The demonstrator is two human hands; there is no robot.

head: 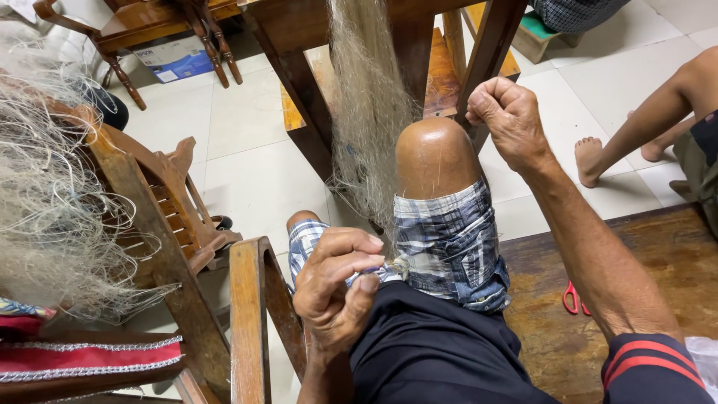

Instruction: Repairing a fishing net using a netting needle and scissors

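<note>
A pale fishing net (370,112) hung in a long bunch from the wooden frame above, running down past the raised bare knee (435,157) to the left hand (336,288). That hand's thumb and fingers were pinched shut on the net's gathered lower end, just over the plaid shorts (449,239). The right hand (508,120) was up and away from it, beyond the knee, curled into a tight fist; whether a thread ran through it could not be told. Red-handled scissors (574,298) lay on the wooden floor below the right forearm. More net (52,202) was heaped over a wooden chair (161,224) left of the left hand.
</note>
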